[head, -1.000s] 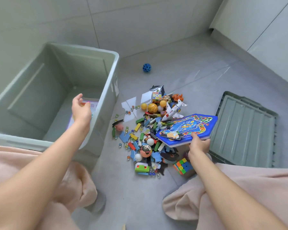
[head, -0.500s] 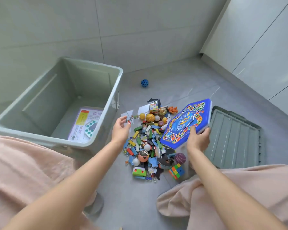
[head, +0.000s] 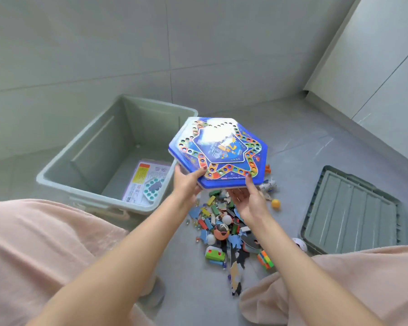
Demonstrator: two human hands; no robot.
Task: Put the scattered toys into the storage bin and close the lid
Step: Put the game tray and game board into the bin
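Nearest the camera, two pink-clad knees (head: 45, 255) frame the grey floor (head: 191, 307), and both bare forearms reach forward from them toward the toy pile (head: 224, 227), the landmark here. That pile of blocks, balls, puzzle pieces and a colour cube (head: 266, 260) lies on the floor between the knees. Directly above the pile's far end, both hands hold a blue hexagonal game board (head: 218, 151) level in the air: the left hand (head: 186, 184) grips its near-left edge with thumb on top and fingers curled beneath, while the right hand (head: 247, 198) supports the near-right edge from under, its thumb pressed on the printed face. Left of the pile stands the open green storage bin (head: 80, 161), with a printed sheet (head: 146, 182) lying on its bottom; the board's left corner overlaps the bin's right rim. Right of the pile the bin's lid (head: 353, 212) lies flat on the floor. A small orange ball (head: 275, 204) sits between pile and lid.
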